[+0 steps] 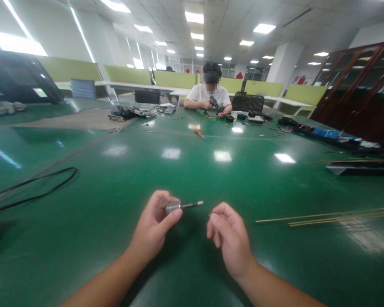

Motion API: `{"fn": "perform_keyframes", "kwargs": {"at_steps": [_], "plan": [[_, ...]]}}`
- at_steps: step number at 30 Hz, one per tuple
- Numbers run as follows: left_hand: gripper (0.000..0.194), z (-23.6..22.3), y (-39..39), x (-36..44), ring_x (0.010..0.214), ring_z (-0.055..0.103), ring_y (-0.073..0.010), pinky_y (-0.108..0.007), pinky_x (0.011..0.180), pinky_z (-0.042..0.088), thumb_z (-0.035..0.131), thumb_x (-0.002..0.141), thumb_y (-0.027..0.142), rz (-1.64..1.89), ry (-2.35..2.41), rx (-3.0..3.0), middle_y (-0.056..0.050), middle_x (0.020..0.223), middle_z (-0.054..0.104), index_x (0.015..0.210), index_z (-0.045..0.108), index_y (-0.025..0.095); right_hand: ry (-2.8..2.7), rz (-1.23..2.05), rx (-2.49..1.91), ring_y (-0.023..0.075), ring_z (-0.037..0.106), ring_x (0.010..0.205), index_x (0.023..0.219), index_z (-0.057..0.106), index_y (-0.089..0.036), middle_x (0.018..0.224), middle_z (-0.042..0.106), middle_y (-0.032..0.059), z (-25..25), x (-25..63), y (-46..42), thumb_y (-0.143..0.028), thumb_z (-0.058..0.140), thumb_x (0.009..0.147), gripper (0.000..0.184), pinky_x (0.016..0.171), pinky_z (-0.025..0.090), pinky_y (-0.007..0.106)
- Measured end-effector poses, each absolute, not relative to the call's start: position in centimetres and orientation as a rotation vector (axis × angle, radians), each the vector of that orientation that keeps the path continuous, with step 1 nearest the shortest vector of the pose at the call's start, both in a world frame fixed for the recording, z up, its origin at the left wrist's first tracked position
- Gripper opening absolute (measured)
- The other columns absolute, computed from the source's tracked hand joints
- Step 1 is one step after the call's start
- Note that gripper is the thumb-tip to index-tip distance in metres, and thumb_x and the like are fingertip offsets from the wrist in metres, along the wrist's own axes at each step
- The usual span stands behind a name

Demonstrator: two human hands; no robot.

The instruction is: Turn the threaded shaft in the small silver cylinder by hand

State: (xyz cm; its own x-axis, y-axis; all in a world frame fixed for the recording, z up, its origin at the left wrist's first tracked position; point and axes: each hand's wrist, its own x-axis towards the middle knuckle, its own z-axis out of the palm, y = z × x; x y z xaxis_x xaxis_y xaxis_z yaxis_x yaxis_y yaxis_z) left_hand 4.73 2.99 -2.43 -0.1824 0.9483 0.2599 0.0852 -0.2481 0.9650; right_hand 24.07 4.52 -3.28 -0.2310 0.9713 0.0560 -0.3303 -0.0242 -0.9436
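Observation:
My left hand (155, 224) is closed round a small metal tool (182, 206), a grey barrel with a thin shaft pointing right. My right hand (227, 236) is just to the right of the shaft's tip, thumb and forefinger pinched together. What they pinch is too small to make out. Both hands hover low over the green table (192, 170), close to its near edge.
Several thin brass rods (326, 215) lie to the right of my hands. A black cable (35, 187) loops at the left. A dark flat bar (361, 169) lies at the right. Across the table a person in a white shirt (208, 98) works among small tools, with a red-handled screwdriver (199, 134) nearby.

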Motion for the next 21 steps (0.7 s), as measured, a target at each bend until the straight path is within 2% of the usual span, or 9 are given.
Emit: {"fn": "perform_keyframes", "kwargs": {"at_steps": [4,8,10,12,16,21], "plan": [[0.041,-3.0,3.8,4.1,0.076,0.059,-0.0147,-0.024,0.071,0.045,0.077,0.083,0.036,1.577,1.308,1.297,0.000,0.083,0.065,0.073,0.040,0.021,-1.126,1.534,-0.858,0.0069,0.034,0.040,0.069,0.052,-0.019,0.054,0.057,-0.0014,-3.3,23.6,4.9,-0.063,0.057,0.090,0.049,0.039,0.022,0.021],[0.045,-3.4,4.3,3.6,0.096,0.066,-0.0216,-0.029,0.085,0.048,0.082,0.079,0.038,1.579,1.371,1.292,-0.007,0.093,0.072,0.064,0.043,0.019,-1.176,1.542,-0.829,0.0074,0.036,0.041,0.067,0.052,-0.019,0.052,0.054,-0.0021,-3.4,23.1,4.9,-0.065,0.057,0.089,0.052,0.040,0.022,0.021],[0.037,-3.4,4.3,3.7,0.097,0.069,-0.0246,-0.034,0.088,0.050,0.083,0.077,0.041,1.588,1.381,1.293,-0.008,0.097,0.073,0.078,0.053,0.019,-1.226,1.543,-0.807,0.0076,0.036,0.040,0.067,0.052,-0.018,0.052,0.054,-0.0023,-3.5,22.9,4.7,-0.065,0.055,0.090,0.053,0.040,0.023,0.022],[0.043,-3.4,4.3,4.0,0.100,0.070,-0.0269,-0.040,0.092,0.053,0.082,0.076,0.044,1.595,1.385,1.304,-0.009,0.104,0.073,0.099,0.055,0.020,-1.267,1.538,-0.789,0.0079,0.037,0.041,0.067,0.052,-0.018,0.053,0.054,-0.0024,-3.5,22.8,4.5,-0.065,0.054,0.091,0.053,0.041,0.024,0.022],[0.058,-2.6,4.0,4.5,0.114,0.068,-0.0298,-0.048,0.106,0.050,0.075,0.082,0.049,1.542,1.381,1.384,-0.014,0.118,0.071,0.125,0.049,0.020,-1.343,1.525,-0.758,0.0083,0.037,0.041,0.069,0.051,-0.019,0.052,0.053,-0.0031,-3.4,22.8,4.2,-0.064,0.053,0.092,0.051,0.043,0.025,0.023],[0.074,-1.3,0.8,2.1,0.120,0.066,-0.0308,-0.052,0.113,0.046,0.070,0.088,0.050,1.416,1.434,1.496,-0.014,0.128,0.068,0.147,0.035,0.024,-1.410,1.519,-0.724,0.0084,0.038,0.043,0.070,0.051,-0.019,0.053,0.053,-0.0036,-3.4,22.9,4.1,-0.064,0.052,0.093,0.051,0.045,0.026,0.022]]}}
